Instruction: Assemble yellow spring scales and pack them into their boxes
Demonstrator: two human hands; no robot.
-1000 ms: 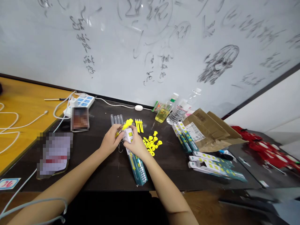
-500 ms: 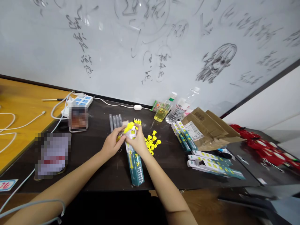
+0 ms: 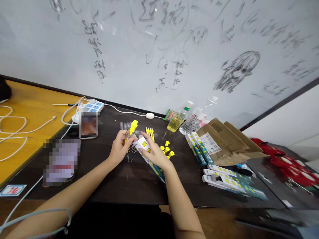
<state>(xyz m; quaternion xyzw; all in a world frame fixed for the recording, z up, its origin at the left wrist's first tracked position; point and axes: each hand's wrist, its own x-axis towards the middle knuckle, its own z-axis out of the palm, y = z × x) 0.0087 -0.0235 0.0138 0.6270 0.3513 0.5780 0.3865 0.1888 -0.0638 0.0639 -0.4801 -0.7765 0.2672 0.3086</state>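
Observation:
My left hand (image 3: 119,146) is closed around a clear tube spring scale (image 3: 132,128), its yellow cap pointing up. My right hand (image 3: 157,153) grips a narrow white and teal cardboard box (image 3: 143,144), whose upper end faces the left hand; the forearm hides part of its lower end. Under and between the hands lie wire hooks (image 3: 130,156). Beyond the left hand are several clear plastic tubes (image 3: 125,126), partly hidden. Several thin yellow rods (image 3: 150,132) lie behind the box. Several yellow caps (image 3: 167,143) are scattered beside my right hand, some of them covered by it.
Boxes of the same kind (image 3: 199,147) lie to the right, with more boxes (image 3: 229,182) nearer the edge. Behind them sits an open carton (image 3: 224,139). Two bottles (image 3: 178,119) stand at the whiteboard. Leftward are a phone (image 3: 89,125), a power strip (image 3: 92,108) and cables.
The box has swung so its lower end points right, under my right forearm. My left hand with the spring scale has drawn apart from the right hand. The view has shifted slightly.

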